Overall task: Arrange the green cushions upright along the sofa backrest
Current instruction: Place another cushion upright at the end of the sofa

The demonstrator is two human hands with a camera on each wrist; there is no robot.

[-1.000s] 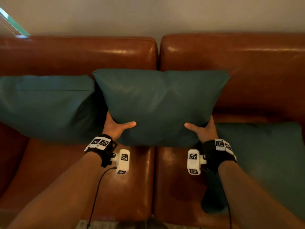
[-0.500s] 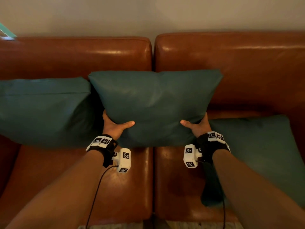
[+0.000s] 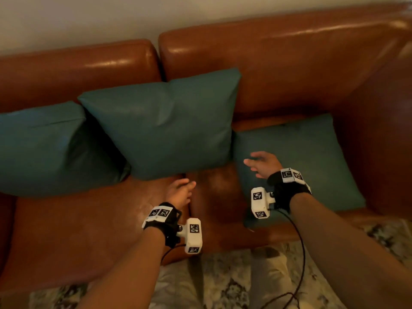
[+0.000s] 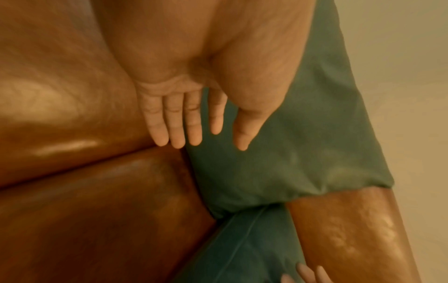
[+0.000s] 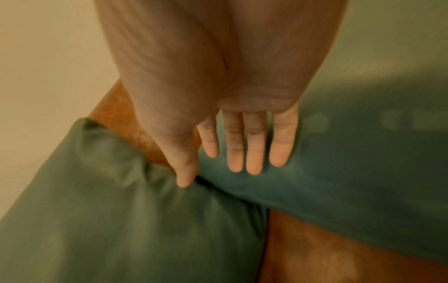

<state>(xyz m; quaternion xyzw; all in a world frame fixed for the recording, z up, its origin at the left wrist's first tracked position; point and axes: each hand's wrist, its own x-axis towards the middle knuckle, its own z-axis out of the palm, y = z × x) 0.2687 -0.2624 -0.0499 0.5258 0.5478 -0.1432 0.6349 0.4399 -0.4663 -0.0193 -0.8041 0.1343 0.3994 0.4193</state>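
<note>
Three green cushions are on the brown leather sofa. The left cushion (image 3: 44,148) and the middle cushion (image 3: 165,126) stand upright against the backrest (image 3: 278,63). The right cushion (image 3: 312,157) lies flat on the seat. My left hand (image 3: 180,190) hovers over the seat just below the middle cushion, fingers straight, holding nothing. My right hand (image 3: 260,163) is spread over the flat cushion's left edge, empty. In the left wrist view the left hand (image 4: 194,130) points at the middle cushion (image 4: 303,153). The right wrist view shows my right hand (image 5: 242,153) above the flat cushion (image 5: 363,172).
The sofa seat (image 3: 78,230) lies bare in front of the upright cushions. The right armrest (image 3: 383,130) borders the flat cushion. A patterned rug (image 3: 223,284) covers the floor below. A black cable (image 3: 301,253) hangs from my right wrist.
Both hands have let go of the middle cushion, which now stands against the backrest. The hands drew back and shifted right, the right one over the flat cushion. My head turned right.
</note>
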